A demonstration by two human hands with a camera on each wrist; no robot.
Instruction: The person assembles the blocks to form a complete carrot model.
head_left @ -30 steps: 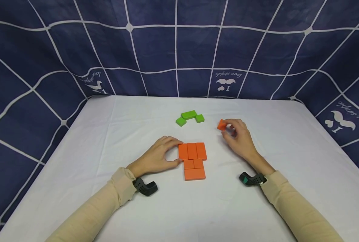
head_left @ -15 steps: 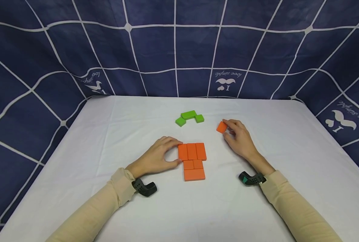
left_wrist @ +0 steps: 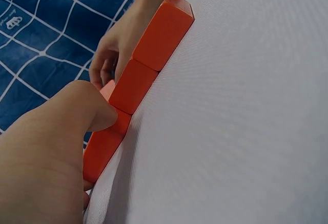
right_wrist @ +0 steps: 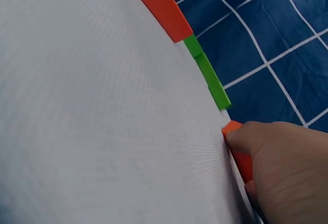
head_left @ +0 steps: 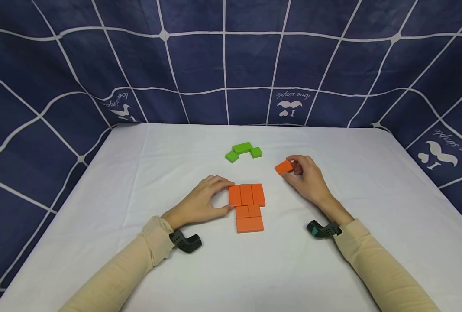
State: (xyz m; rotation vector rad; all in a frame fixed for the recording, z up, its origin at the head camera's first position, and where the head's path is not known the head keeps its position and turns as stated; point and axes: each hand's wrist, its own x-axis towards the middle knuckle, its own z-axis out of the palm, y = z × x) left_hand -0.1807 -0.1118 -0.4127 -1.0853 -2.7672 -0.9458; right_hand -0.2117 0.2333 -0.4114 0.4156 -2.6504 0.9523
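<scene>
In the head view, several flat orange blocks lie together on the white cloth: three upright ones side by side in an upper row (head_left: 247, 195), two small ones below them, and a wide block (head_left: 249, 224) at the bottom. My left hand (head_left: 205, 203) holds the leftmost upper block (head_left: 234, 196) between forefinger at its far end and thumb at its near end. The left wrist view shows the thumb (left_wrist: 97, 106) against the orange side. Further right, my right hand (head_left: 308, 177) pinches a separate orange block (head_left: 283, 167) between thumb and fingers, with the block's right end hidden by them.
Behind the orange group lie three green blocks, a longer one (head_left: 242, 148) between two small ones (head_left: 232, 156) (head_left: 256, 152). A white cloth (head_left: 137, 173) covers the table. A dark blue gridded curtain (head_left: 199, 60) hangs around the back and sides.
The block in my right hand has turned and shifted slightly left and nearer, with the right fingers closing further around it. My left hand and the orange group have stayed in place.
</scene>
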